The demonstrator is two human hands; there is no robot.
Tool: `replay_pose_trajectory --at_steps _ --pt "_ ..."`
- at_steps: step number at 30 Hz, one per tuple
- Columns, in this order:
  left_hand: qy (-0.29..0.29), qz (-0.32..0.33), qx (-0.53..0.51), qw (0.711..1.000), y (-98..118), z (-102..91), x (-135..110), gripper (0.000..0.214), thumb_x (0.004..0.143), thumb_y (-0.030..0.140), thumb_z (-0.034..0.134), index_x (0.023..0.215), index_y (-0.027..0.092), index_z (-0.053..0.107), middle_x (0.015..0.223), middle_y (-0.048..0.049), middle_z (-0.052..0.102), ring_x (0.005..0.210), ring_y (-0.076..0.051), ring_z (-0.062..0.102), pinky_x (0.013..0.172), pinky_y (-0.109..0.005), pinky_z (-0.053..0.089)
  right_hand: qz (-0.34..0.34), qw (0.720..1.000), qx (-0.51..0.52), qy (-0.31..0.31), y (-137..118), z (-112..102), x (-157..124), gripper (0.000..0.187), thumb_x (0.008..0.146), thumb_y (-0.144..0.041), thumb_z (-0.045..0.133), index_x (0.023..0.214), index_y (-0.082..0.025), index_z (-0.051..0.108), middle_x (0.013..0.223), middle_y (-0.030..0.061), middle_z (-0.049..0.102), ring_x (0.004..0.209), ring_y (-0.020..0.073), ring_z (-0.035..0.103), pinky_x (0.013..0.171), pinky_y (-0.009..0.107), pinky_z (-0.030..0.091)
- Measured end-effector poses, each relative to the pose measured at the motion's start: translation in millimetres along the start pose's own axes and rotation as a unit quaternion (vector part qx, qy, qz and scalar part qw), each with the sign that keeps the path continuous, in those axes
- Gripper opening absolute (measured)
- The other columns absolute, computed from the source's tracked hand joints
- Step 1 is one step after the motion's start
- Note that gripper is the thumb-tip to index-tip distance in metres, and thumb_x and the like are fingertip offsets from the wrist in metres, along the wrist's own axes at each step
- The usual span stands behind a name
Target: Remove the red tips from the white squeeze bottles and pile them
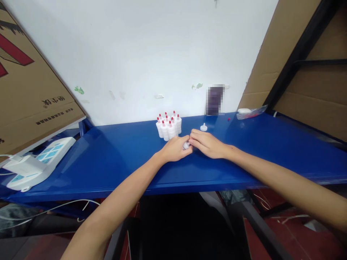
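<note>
Printed in mirror-reversed Chinese characters, too unclear to read, on one large carton. Seated on one blue bench beside one white power strip. Clustered in white bottles with nine red tips countable. Clasped in the closed left grip, before the bottles: one white piece, mostly hidden. Curled alongside in the right grip, around something impossible to tell. Resting just beyond: one white cap.

Qty: approx. 9 bottles, i.e. 9 red tips vis.; 1 loose nozzle; 1 tiny red bit; 1 white pc., mostly hidden; 1 left hand + 1 right hand; 1 power strip w/ 1 plug; 1 plastic bag; 1 table.
</note>
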State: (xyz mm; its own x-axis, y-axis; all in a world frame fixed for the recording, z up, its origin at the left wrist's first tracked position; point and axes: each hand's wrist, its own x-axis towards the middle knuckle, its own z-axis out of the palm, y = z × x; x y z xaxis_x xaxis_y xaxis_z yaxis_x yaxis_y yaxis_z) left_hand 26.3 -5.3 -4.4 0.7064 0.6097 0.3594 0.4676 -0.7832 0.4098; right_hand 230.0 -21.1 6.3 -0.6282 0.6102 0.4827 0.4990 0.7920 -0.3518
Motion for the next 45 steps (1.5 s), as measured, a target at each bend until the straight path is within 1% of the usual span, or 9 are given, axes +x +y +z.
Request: replay_pose_trajectory --at_steps 5,10,12,16,19,24,29,35,45 --pt "0.007 0.011 -0.029 1.000 -2.6 2.4 2.0 0.013 0.093 0.029 0.049 0.092 0.018 0.057 0.080 -0.0010 0.063 0.069 -0.015 0.055 0.066 -0.027 0.043 0.014 0.997 0.071 -0.001 -0.6 0.5 4.0 0.036 0.105 -0.037 0.032 0.073 -0.023 0.041 0.074 0.0020 0.051 0.068 0.0168 0.048 0.067 0.032 0.040" --pt "-0.013 0.055 0.031 0.998 -4.3 -2.0 -0.4 0.013 0.094 0.025 0.047 0.094 0.018 0.058 0.085 -0.0029 0.064 0.073 -0.016 0.057 0.070 -0.028 0.043 0.112 0.975 0.186 -0.056 6.7 -4.4 2.7 0.042 0.105 -0.046 0.028 0.070 -0.025 0.038 0.057 -0.0044 0.041 0.055 0.0143 0.042 0.058 0.030 0.038" --pt "-0.015 0.058 0.048 0.997 -3.2 -3.0 -1.1 0.013 0.094 0.026 0.047 0.089 0.019 0.057 0.082 -0.0027 0.064 0.072 -0.016 0.056 0.068 -0.028 0.042 0.103 0.980 0.156 -0.068 11.5 -6.5 2.1 0.042 0.105 -0.045 0.029 0.070 -0.024 0.040 0.058 -0.0037 0.044 0.057 0.0146 0.044 0.060 0.030 0.038" --pt "-0.009 0.050 0.063 0.997 0.8 -2.8 -1.1 0.016 0.094 0.028 0.048 0.084 0.019 0.056 0.078 -0.0023 0.063 0.068 -0.016 0.056 0.065 -0.027 0.039 0.096 0.993 0.012 -0.074 21.3 -9.7 1.8 0.030 0.102 -0.038 0.040 0.076 -0.023 0.044 0.066 -0.0013 0.053 0.063 0.0163 0.049 0.064 0.031 0.035" --pt "-0.005 0.041 0.070 0.997 2.0 -3.0 -1.1 0.016 0.095 0.030 0.049 0.087 0.019 0.058 0.078 -0.0020 0.064 0.068 -0.016 0.057 0.065 -0.027 0.039 0.135 0.985 -0.072 -0.085 28.2 -11.3 0.5 0.020 0.097 -0.034 0.047 0.080 -0.023 0.044 0.068 -0.0004 0.055 0.063 0.0173 0.051 0.063 0.030 0.033" --pt "0.001 0.036 0.068 0.997 1.6 -3.9 -1.4 0.015 0.094 0.030 0.050 0.089 0.019 0.059 0.079 -0.0018 0.066 0.069 -0.016 0.058 0.065 -0.027 0.039 0.201 0.962 -0.150 -0.104 35.7 -12.8 -2.4 0.018 0.094 -0.035 0.051 0.080 -0.023 0.050 0.075 0.0044 0.062 0.067 0.0194 0.054 0.061 0.031 0.030" --pt "-0.001 0.031 0.070 0.997 1.9 -4.4 -1.4 0.016 0.095 0.031 0.050 0.090 0.019 0.060 0.080 -0.0021 0.067 0.070 -0.016 0.059 0.065 -0.027 0.039 0.233 0.948 -0.173 -0.130 36.1 -14.1 -2.4 0.023 0.097 -0.044 0.046 0.089 -0.023 0.054 0.085 0.0067 0.066 0.074 0.0222 0.059 0.060 0.031 0.031" --pt "0.003 0.035 0.072 0.997 0.8 -4.1 -1.3 0.016 0.094 0.031 0.051 0.087 0.019 0.059 0.077 -0.0014 0.065 0.067 -0.016 0.057 0.064 -0.026 0.038 0.241 0.943 -0.176 -0.150 34.5 -17.9 -0.8 0.013 0.093 -0.031 0.047 0.094 -0.023 0.057 0.090 0.0071 0.068 0.083 0.0234 0.062 0.064 0.031 0.033" --pt "0.004 0.029 0.074 0.997 1.1 -3.9 -2.4 0.017 0.094 0.031 0.050 0.086 0.019 0.059 0.076 -0.0013 0.065 0.067 -0.015 0.057 0.064 -0.026 0.038 0.226 0.945 -0.179 -0.154 37.4 -17.8 -1.5 0.015 0.094 -0.030 0.047 0.098 -0.023 0.060 0.092 0.0067 0.070 0.082 0.0223 0.063 0.063 0.030 0.032"
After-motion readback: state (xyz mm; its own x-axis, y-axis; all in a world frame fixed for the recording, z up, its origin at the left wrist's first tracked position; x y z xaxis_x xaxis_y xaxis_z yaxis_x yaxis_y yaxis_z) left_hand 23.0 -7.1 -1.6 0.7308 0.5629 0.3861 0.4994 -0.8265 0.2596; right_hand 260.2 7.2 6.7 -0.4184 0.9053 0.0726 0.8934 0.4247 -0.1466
